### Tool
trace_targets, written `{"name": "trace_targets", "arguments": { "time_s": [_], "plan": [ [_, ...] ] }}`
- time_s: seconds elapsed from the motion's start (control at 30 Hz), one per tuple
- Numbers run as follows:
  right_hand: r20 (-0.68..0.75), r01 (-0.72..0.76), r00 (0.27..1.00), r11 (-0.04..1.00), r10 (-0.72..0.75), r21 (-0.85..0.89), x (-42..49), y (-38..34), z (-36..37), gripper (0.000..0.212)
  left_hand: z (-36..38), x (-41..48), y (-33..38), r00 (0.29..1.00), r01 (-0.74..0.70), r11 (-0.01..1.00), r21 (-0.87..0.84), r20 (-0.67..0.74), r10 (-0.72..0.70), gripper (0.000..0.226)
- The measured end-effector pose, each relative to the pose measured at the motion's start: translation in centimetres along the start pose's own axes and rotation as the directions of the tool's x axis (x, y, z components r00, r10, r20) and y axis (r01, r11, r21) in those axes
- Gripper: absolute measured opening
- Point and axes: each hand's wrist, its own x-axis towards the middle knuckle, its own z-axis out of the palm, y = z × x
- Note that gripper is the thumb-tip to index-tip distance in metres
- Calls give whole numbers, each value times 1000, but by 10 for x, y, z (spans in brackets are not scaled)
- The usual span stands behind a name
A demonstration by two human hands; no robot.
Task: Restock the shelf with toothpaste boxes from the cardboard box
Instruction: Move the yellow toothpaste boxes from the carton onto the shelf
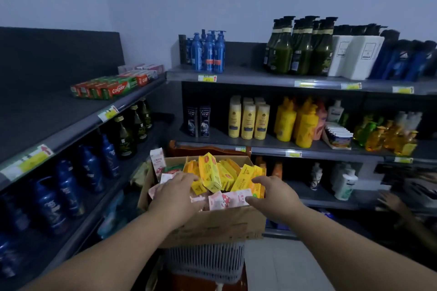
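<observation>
Both hands reach into the cardboard box (212,224) of toothpaste.
The one box sits on a grey basket (205,264). Inside it, yellow toothpaste boxes (210,172) stand tilted toward its far edge, at least seven, too crowded for an exact count. At least four pink toothpaste boxes (227,199) lie along its near edge, and one stands upright at the far left corner. The left hand (175,194) lies flat on pink ones, gripping nothing. The right hand (272,192) is spread loose, its thumb by a pink box. Red-and-green Colgate boxes (113,88) line the left shelf (71,123).
</observation>
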Motion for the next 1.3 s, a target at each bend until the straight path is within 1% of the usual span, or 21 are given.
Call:
{"name": "trace_targets", "arguments": {
  "time_s": [0.13,0.27,0.47,0.57,0.63,0.7,0.77,0.83,0.9,1.03,1.1,1.13,1.2,1.23,1.27,1.3],
  "plan": [
    [38,-45,998,998,43,38,45,-23,19,61,0,48,-40,999,38,998,-46,32,-37,64],
    [78,-54,996,995,48,79,80,-41,42,60,12,82,-68,994,90,989,-114,69,-83,59],
    [124,-78,991,984,58,160,120,-55,73,59,42,110,-78,988,96,986,-134,132,-78,63],
    [132,-134,986,963,105,232,135,-58,86,58,52,120,-77,990,72,992,-102,132,-58,60],
    [139,-185,979,942,151,281,144,-59,92,57,58,125,-75,992,60,991,-122,121,-45,58],
    [182,-262,961,895,208,362,151,-58,96,55,62,130,-72,992,61,990,-124,116,-47,56],
    [258,-362,928,806,268,468,155,-57,95,56,64,137,-67,993,56,996,-74,103,-48,55],
    [348,-443,895,656,280,611,160,-53,90,58,63,143,-57,996,44,999,-18,82,-43,55],
    [426,-477,877,508,223,717,160,-50,80,56,62,149,-45,997,49,999,-19,57,-48,56],
    [452,-448,887,410,92,795,162,-36,62,51,62,159,-15,996,89,986,-141,1,-90,53],
    [450,-433,893,336,31,836,165,-27,53,45,62,163,1,991,137,954,-265,34,-133,50],
    [437,-416,899,323,7,850,165,-24,48,42,63,164,9,984,177,919,-353,76,-160,49],
    [404,-362,914,352,-50,863,166,-15,42,35,66,166,22,972,237,815,-529,131,-197,50],
    [389,-333,918,383,-77,862,168,-10,39,31,69,167,27,968,249,760,-601,130,-215,49],
    [374,-301,922,430,-95,851,170,-6,36,27,70,168,30,963,261,707,-658,127,-238,47],
    [347,-255,933,502,-99,826,173,-1,34,22,71,169,33,956,277,653,-705,131,-264,47]
  ]
}}
